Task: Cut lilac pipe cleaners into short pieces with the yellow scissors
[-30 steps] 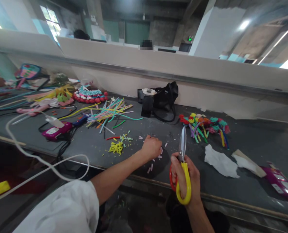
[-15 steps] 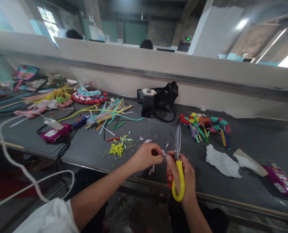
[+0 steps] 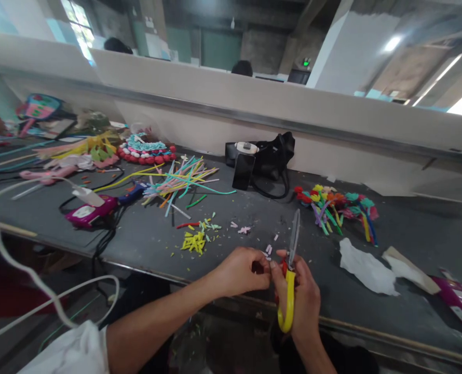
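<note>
Scissors (image 3: 290,288) with a yellow and red handle are in my right hand (image 3: 308,297), their blades pointing up and away from me. My left hand (image 3: 242,271) is closed in a pinch, its thumb and fingertips close to my right thumb. Whatever lies between those fingertips is too small to make out. Just beyond the hands, short pale pink pieces (image 3: 269,249) lie on the dark table. More pink pieces (image 3: 244,229) and a heap of short yellow pieces (image 3: 194,242) are to the left.
Long pastel fuzzy stems (image 3: 180,179) lie in a bundle at the left. Behind stand a phone (image 3: 243,171) and a black bag (image 3: 272,158). Colourful fuzzy flowers (image 3: 336,205), white paper (image 3: 367,267) and a purple device (image 3: 459,301) are at the right. Another purple device (image 3: 93,210) has a cable.
Both hands sit slightly lower in the view, the fingertips of the left now nearer the right thumb. The scissors have come down with the right hand. The whole view has shifted a little.
</note>
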Demonstrator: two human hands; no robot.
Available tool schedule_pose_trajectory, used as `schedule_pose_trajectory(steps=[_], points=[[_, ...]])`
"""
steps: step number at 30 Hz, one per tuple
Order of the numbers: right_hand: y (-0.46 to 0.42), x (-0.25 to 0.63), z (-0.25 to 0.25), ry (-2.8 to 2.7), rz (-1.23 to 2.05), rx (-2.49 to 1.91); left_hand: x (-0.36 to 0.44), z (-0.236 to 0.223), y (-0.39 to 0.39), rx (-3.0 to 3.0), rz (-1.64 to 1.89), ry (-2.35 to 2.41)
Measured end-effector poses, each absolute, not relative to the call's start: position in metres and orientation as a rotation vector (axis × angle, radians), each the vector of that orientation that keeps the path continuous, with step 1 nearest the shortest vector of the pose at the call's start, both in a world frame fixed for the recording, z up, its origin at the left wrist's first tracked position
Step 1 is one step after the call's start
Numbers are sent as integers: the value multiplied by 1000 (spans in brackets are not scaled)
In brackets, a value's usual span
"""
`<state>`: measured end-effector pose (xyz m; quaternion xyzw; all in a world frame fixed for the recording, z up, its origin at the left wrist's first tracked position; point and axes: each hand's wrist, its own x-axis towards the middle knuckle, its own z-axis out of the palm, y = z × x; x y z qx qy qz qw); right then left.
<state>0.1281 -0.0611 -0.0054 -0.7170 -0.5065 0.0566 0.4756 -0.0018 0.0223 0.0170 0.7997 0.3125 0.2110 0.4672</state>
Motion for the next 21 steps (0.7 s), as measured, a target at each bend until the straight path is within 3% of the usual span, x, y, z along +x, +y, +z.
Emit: schedule_pose_trajectory(steps=[6,14,21], points=[[-62,126,-7,-1340,24,-1706,-4,13,25,1969,605,677],[-77,120,-7,-1436,114,-1766,-4,21,37,929,901,636],[-85,116,-22,-1530,99,-1819,-2,20,33,657,989,502]])
